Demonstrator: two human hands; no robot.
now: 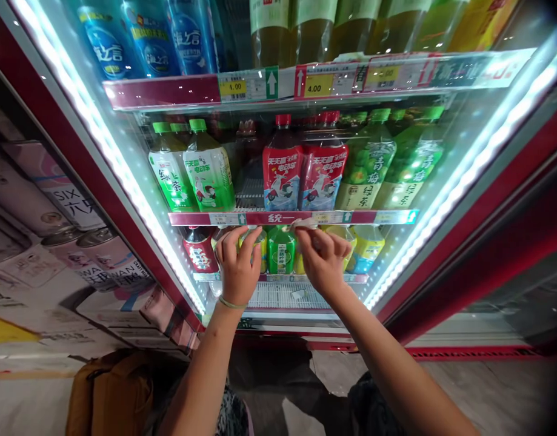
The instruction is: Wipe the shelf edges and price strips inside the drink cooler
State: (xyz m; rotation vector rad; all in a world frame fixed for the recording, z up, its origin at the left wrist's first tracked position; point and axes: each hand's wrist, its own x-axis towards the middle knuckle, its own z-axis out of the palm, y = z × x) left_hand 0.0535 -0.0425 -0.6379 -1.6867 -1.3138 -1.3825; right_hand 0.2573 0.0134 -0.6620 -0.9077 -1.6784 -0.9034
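Note:
My left hand (238, 264), a thin band on its wrist, is raised in front of the lower edge of the middle shelf's label strip (255, 218). Its fingers are apart and hold nothing I can see. My right hand (324, 259) is closed in a pinch on a small whitish piece, like paper or plastic (304, 224), at the same strip. Directly behind the hands, on the shelf below, stand a green-labelled bottle (280, 251) and yellow-labelled bottles (369, 249), partly hidden by my fingers.
Above the strip stand red-labelled bottles (282, 166) and green-capped tea bottles (210, 166). An upper price strip (323, 83) crosses the lit cooler. Pink drink cartons (46, 200) are stacked left. A brown bag (110, 393) rests at lower left.

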